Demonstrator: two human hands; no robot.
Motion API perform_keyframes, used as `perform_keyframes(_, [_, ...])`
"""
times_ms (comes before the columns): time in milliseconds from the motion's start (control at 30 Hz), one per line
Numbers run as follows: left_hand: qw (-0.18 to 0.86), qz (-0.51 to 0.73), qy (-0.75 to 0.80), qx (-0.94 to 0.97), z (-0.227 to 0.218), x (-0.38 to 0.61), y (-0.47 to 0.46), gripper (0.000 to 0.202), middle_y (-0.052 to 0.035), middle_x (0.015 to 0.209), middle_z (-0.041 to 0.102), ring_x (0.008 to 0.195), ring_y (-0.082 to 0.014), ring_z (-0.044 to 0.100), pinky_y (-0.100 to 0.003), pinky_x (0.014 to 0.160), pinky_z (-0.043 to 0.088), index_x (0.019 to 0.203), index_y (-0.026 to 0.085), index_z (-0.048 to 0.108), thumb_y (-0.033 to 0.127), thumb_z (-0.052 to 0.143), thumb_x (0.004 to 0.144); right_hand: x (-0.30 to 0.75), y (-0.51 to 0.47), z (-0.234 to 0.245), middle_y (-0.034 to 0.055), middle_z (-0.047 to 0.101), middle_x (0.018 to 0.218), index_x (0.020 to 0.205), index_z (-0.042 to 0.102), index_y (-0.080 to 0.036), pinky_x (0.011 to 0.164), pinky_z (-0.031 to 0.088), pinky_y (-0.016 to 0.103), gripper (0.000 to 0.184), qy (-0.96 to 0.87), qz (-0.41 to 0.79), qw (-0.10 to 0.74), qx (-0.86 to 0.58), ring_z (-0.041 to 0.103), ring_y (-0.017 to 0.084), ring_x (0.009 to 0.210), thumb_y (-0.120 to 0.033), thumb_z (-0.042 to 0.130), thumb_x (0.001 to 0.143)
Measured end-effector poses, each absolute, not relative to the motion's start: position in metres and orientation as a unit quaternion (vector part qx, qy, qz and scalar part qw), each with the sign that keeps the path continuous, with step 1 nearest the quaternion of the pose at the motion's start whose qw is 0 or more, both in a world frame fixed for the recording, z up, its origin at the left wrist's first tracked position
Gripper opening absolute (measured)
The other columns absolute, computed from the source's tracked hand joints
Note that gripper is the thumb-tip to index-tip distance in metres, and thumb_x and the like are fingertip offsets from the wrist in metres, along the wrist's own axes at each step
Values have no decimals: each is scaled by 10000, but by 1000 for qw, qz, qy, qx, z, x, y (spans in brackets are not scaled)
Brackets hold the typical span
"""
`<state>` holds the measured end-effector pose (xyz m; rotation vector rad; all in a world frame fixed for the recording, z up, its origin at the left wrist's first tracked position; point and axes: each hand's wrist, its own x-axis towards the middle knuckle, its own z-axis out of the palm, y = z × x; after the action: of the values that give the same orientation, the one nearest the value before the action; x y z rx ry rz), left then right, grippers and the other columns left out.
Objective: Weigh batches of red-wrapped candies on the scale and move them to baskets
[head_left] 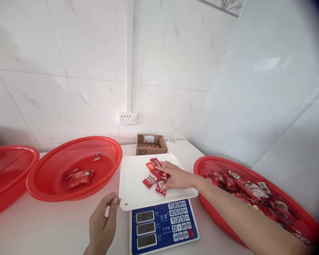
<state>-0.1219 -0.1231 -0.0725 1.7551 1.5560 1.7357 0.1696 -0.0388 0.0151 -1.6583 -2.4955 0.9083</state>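
1. Left hand (102, 225) sits nearest the camera, low centre over the white table (42, 230). Fingers loosely curled, thumb and forefinger near each other, holding nothing, just beside the front left corner of the scale tray (134, 191).
2. Right hand (177, 177) lies flat, palm down, on the tray. Fingers spread and pointing left, pressing on red snack packets (154, 177); nothing pinched or lifted.
3. Packets form a small loose cluster at tray centre-right. Long axes are mixed: one runs up-left, one lies nearly level, one points down toward the scale keypad (179, 221).
4. Blue-faced scale (163, 226) sits under the tray; its displays are lit but the digits are too small to read.
5. Right basket (210, 164), red, is heaped with packets and lies under the right forearm.
6. Middle basket (74, 168), red mesh, holds a few packets and touches the tray's left edge.
7. Far-left red basin (7, 173) is partly cut off.
8. Cardboard box (150, 144) stands behind the tray against the tiled wall, a clear bottle (173, 132) beside it and a wall socket (128, 118) above.
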Motion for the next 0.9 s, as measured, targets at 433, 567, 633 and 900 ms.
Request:
perform_keyframes(433, [96, 587, 532, 603, -67, -121, -124, 204, -12, 720, 714, 626, -137, 688, -187, 578, 552, 865, 213, 623, 380, 509, 841, 167, -37, 8, 49, 159, 1560, 1428, 349, -301, 1137, 150, 456, 748, -808, 259, 49, -527, 125, 289, 1418, -611, 544, 777])
perform_keyframes(567, [96, 584, 534, 603, -72, -123, -123, 200, -9, 721, 716, 632, -135, 691, -184, 588, 553, 874, 215, 622, 378, 511, 845, 161, -43, 13, -2, 122, 1567, 1428, 327, -352, 1139, 99, 498, 733, -818, 243, 30, -521, 35, 292, 1428, -628, 526, 779])
perform_keyframes(633, [96, 587, 532, 603, -73, -123, -123, 201, -10, 726, 716, 640, -136, 693, -188, 597, 556, 883, 213, 621, 377, 511, 846, 157, -45, 16, -32, 93, 1569, 1408, 363, -372, 1139, 69, 508, 704, -829, 235, 13, -508, 1, 300, 1427, -640, 520, 776])
perform_keyframes(900, [123, 589, 540, 589, -72, -121, -122, 231, -29, 734, 712, 644, -159, 689, -234, 610, 566, 875, 203, 624, 401, 513, 836, 156, -56, 26, 16, 136, 1562, 1364, 466, -290, 1136, 119, 501, 666, -825, 227, 39, -515, 37, 304, 1426, -639, 495, 797])
